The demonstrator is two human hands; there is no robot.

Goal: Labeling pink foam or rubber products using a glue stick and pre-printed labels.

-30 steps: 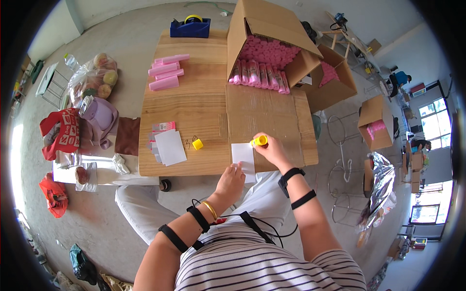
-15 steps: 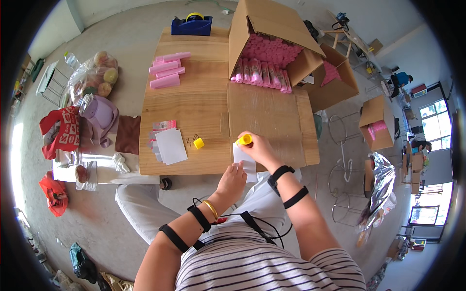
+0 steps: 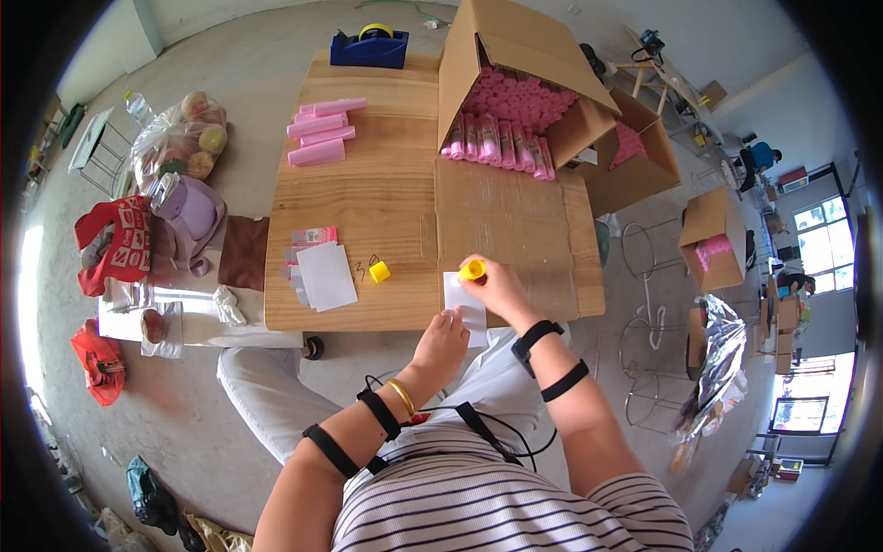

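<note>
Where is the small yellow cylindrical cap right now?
In the head view, the small yellow cylindrical cap lies on the brown wooden table, just right of the overlapping white paper cards, up and left of the left hand.

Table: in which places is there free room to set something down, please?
Bare wood lies between the pink rolls and the white cards; bare cardboard lies between the pink packets and the right hand. It is crowded around the left hand, paper slip and open box.
</note>
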